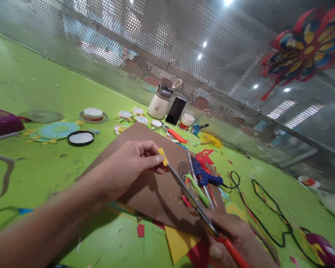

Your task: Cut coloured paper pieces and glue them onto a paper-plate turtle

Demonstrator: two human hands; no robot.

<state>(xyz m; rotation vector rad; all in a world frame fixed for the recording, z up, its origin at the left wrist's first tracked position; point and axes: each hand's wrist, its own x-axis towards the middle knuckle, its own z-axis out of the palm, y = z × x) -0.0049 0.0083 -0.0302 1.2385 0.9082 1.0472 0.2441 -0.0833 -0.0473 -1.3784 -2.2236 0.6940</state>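
Note:
Between the thumb and fingers of my left hand (141, 158) is a small yellow paper strip (162, 156), pinched above a brown board (147, 193). My right hand (234, 234) grips scissors (194, 204) with red handles. Their blades point up and to the left, and the tip meets the lower end of the strip. Whether the blades are parted I cannot tell. Just beyond the scissors, a blue glue gun (203, 173) rests on the right part of the board, beside red paper scraps (205, 158) and a light green strip (198, 188).
Behind the board stand a white jug (159, 104), a phone (176, 110) and a lidded tub (186, 121). A red-orange cutter (177, 136) lies in front. At left are a blue paper disc (58, 130) and a black-rimmed lid (80, 138). A black cable (279, 212) winds across the right.

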